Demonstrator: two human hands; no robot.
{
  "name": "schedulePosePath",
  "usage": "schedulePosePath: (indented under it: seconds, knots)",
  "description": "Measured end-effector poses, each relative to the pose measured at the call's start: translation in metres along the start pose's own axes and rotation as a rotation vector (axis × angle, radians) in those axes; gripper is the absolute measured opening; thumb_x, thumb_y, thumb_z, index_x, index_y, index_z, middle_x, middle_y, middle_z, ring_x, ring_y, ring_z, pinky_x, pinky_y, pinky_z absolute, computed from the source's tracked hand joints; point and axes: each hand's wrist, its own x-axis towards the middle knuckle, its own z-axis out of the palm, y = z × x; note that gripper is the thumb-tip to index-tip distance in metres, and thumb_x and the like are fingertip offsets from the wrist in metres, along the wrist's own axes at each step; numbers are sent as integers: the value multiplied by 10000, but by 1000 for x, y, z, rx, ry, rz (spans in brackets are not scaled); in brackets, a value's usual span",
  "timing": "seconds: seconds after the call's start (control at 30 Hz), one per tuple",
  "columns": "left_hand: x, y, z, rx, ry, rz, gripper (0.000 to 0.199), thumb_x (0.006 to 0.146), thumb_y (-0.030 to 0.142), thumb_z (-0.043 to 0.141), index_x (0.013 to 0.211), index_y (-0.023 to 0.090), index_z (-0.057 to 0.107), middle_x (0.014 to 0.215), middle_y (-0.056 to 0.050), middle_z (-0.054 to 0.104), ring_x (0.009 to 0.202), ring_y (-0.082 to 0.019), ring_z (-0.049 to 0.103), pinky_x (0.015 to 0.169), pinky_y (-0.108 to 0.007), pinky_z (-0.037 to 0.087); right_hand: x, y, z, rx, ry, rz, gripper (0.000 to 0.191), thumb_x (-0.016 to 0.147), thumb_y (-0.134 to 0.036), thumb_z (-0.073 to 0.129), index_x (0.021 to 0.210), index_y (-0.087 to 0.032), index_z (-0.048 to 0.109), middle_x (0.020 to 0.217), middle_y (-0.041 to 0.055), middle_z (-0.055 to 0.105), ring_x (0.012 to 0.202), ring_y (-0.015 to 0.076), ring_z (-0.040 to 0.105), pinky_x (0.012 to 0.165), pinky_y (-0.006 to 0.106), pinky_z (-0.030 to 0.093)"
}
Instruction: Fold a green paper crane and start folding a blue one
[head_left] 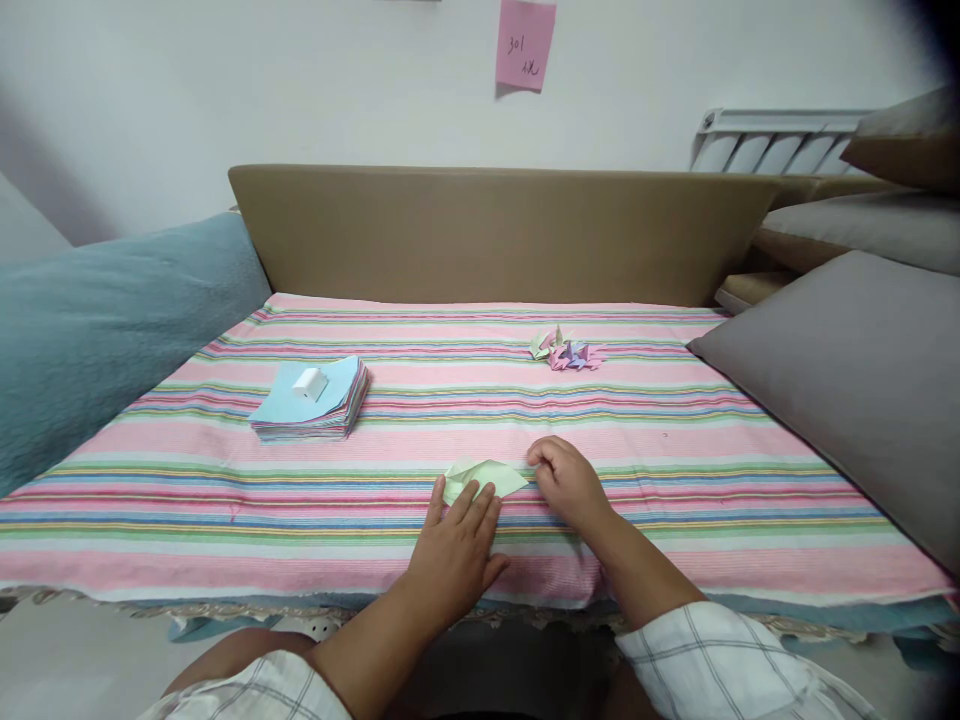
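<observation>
Near the front edge of the striped cloth (420, 430), about midway between its left and right sides, we are resting our left hand (459, 540) palm down, fingers spread wide, over the near side of the pale green paper (501, 477). By our judgement we are steadying a folded sheet, and we are doing it well if we are pressing lightly and evenly, fingertips lying beside the crease, so that the layers are not slipping. Since the paper's far side is bulging slightly, a hard push is probably risking a stray wrinkle.

Our left forearm is slanting in over the front edge, with the thumb pointing right, clear of the paper. Our right hand (568, 485) is hovering or resting just beside the paper's right tip, we are not sure which; its fingers are folding inward into a loose fist, and we are not seeing whether anything is lying inside.

Farther out, a paper stack (341, 402) is lying toward the cloth's left edge, bearing a small white case (309, 383), while folded paper shapes (561, 357) are clustering near the back edge, right of centre
</observation>
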Motion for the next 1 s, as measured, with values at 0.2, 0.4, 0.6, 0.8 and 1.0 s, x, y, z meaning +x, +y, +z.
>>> schedulePosePath:
  seconds: [0.2, 0.4, 0.6, 0.8, 1.0]
  knots:
    - [-2, -1, 4, 20, 39, -6, 629, 832, 602, 415, 1354, 251, 395, 1368, -65, 467, 1288, -295, 358, 1093, -593, 71, -15, -24, 15, 90, -258, -247, 355, 694, -40, 381, 942, -190, 587, 942, 45, 645, 894, 176, 560, 836, 325, 442]
    - [-8, -17, -14, -172, 169, -18, 270, 856, 429, 500, 1068, 302, 610, 1124, -32, 641, 1168, -263, 480, 1072, -597, 6, -17, -26, 22, -37, -283, -288, 335, 724, -45, 400, 967, -160, 600, 946, 67, 639, 894, 187, 540, 840, 329, 431]
    - [0, -46, -23, -297, 259, -389, 210, 784, 334, 602, 969, 233, 601, 970, -41, 627, 973, -225, 536, 1010, -510, 262, -17, -30, 27, -154, -301, -319, 290, 766, -59, 428, 945, -166, 629, 905, 70, 614, 869, 193, 511, 818, 328, 415]
    - [13, -59, -18, -440, 84, -417, 149, 750, 297, 627, 895, 269, 649, 962, -6, 596, 975, -208, 521, 942, -425, 330, -19, -32, 27, -230, -299, -326, 288, 781, -71, 449, 970, -186, 634, 911, 58, 594, 857, 184, 490, 780, 306, 399]
    - [18, -69, -21, -413, -46, -385, 60, 723, 279, 642, 768, 267, 679, 1000, 11, 602, 1010, -213, 512, 968, -445, 305, -21, -35, 28, -270, -257, -339, 247, 794, -91, 471, 937, -197, 642, 945, 53, 595, 871, 184, 476, 778, 316, 350]
